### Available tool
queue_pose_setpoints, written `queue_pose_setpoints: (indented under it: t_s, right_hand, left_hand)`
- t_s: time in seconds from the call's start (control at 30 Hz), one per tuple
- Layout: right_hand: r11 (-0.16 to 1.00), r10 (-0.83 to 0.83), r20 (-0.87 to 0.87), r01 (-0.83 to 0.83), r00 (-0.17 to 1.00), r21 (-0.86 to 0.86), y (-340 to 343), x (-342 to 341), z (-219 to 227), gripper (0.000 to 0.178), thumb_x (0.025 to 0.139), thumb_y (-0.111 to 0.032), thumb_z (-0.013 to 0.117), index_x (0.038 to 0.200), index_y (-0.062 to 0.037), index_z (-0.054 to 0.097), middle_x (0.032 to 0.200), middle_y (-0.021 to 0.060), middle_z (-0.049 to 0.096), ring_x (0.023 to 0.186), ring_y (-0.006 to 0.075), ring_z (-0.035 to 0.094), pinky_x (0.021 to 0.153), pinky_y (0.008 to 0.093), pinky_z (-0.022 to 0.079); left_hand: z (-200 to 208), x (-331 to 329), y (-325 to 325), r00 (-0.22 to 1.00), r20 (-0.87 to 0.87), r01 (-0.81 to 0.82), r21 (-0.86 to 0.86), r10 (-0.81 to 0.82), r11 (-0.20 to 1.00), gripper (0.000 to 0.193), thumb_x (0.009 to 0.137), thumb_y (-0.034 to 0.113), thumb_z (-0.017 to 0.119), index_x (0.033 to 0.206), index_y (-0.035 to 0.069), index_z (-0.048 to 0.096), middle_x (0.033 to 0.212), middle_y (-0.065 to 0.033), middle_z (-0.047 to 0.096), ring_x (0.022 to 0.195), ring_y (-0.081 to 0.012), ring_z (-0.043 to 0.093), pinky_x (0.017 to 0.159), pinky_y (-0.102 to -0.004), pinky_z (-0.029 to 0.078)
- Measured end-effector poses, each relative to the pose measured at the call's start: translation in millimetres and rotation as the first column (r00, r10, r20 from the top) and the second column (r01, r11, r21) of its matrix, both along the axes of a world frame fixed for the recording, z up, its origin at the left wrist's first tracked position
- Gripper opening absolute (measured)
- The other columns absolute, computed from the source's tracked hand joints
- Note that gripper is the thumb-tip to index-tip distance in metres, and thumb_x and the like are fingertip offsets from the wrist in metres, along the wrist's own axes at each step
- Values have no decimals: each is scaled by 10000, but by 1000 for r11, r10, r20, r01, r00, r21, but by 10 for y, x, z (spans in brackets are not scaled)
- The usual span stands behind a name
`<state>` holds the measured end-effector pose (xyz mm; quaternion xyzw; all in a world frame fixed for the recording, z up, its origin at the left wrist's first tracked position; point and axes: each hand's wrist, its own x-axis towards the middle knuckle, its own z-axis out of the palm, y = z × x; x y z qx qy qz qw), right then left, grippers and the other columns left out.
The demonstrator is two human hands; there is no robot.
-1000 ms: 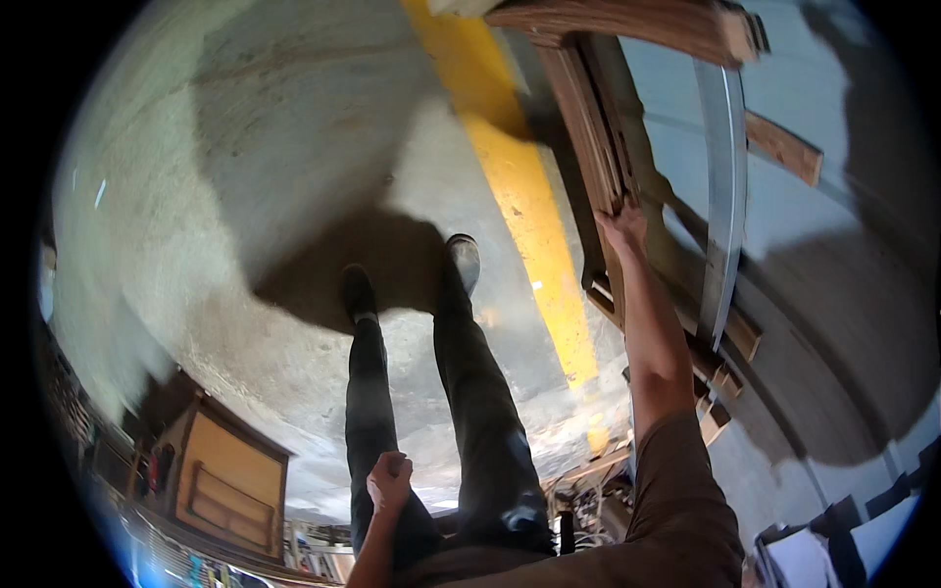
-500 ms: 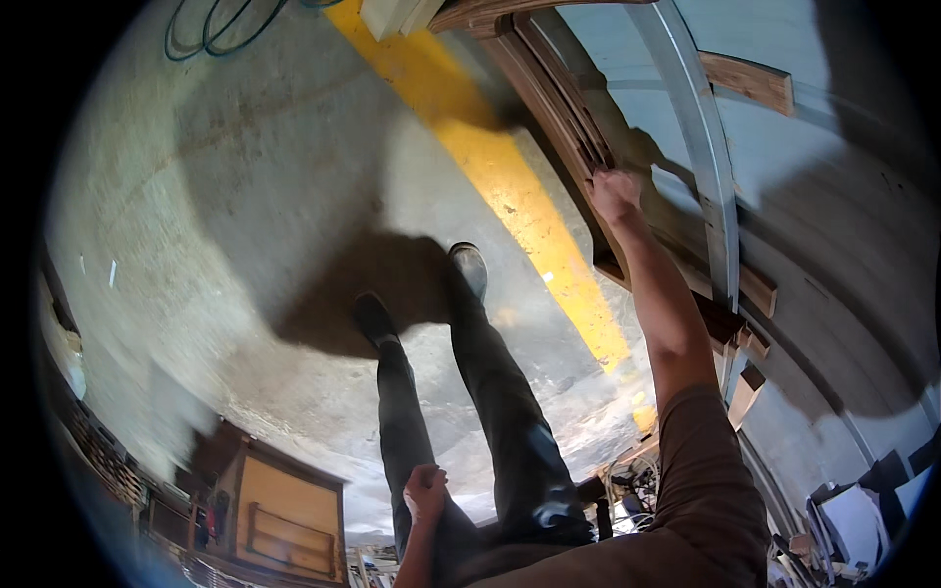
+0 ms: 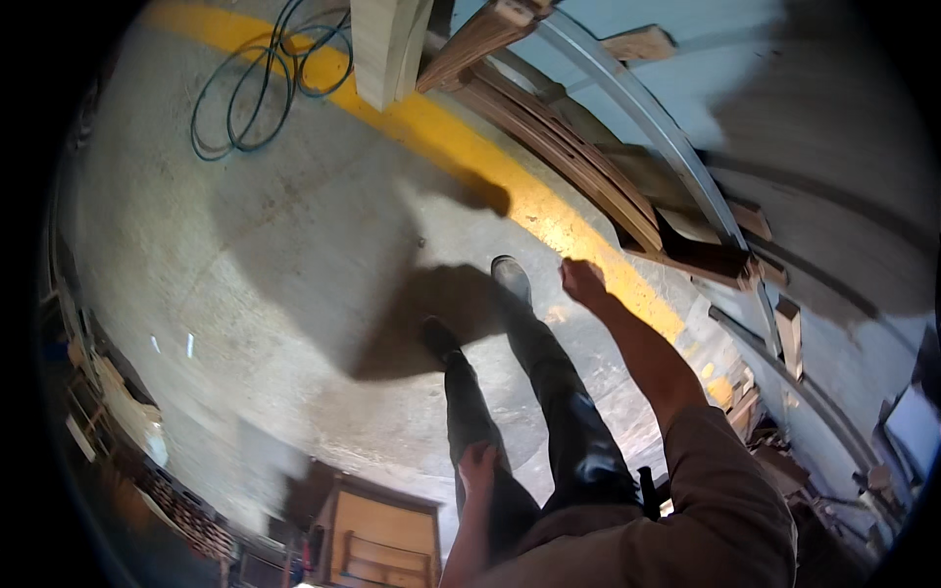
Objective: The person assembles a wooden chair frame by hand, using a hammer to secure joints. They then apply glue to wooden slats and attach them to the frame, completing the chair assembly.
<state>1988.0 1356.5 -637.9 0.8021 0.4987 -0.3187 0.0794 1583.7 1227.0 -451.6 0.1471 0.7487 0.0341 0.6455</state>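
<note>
My right hand (image 3: 584, 280) hangs out over the floor beside the yellow line, its fingers curled in, and nothing shows in it. The nearest thing to it is a stack of long brown wooden frames (image 3: 578, 152) leaning by the wall, with a gap between hand and wood. Down by my thigh, my left hand (image 3: 477, 466) is loosely curled, and I see nothing in it.
A yellow line (image 3: 549, 220) runs across the concrete floor (image 3: 294, 294). At the far side stand a pale wooden post (image 3: 377, 54) and a coiled dark hose (image 3: 260, 98). A metal rail (image 3: 647, 122) runs along the wall. A wooden cabinet (image 3: 382, 529) stands at the lower left.
My right hand has left the brown wooden frame and dropped toward my legs. The view has shifted, bringing more of the hose and the pale post in. My left hand stays by my thigh.
</note>
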Motion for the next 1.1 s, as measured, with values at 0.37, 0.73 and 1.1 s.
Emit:
queue_pose_setpoints:
  t_s: [0.37,0.73,1.1]
  right_hand:
    - [559,-829,-239,756,506,-340,-2457,-1677,2349,468,899,-470,598,817,-26,721,653,111,712,701,232,742,742,358,573]
    - [235,-862,-432,964,264,122,-3514,-2391,4328,438,966,-363,644,768,28,628,647,97,674,637,147,684,625,309,543]
    - [-18,-879,-459,952,130,304,-5500,-4396,4734,351,962,-311,652,800,-1,635,627,89,665,576,153,632,600,318,506]
  left_hand:
    - [562,-1283,1287,933,139,298,224,-333,928,302,915,176,686,1135,-20,625,1001,-123,694,855,-223,709,695,-314,572]
    - [1100,-2850,1837,801,-161,595,118,-576,795,311,898,138,660,1144,-45,611,1003,-161,694,822,-245,717,667,-346,592]
    - [1108,-1461,1028,424,16,826,403,-905,394,36,906,83,627,937,71,639,802,-44,668,660,-158,656,547,-293,507]
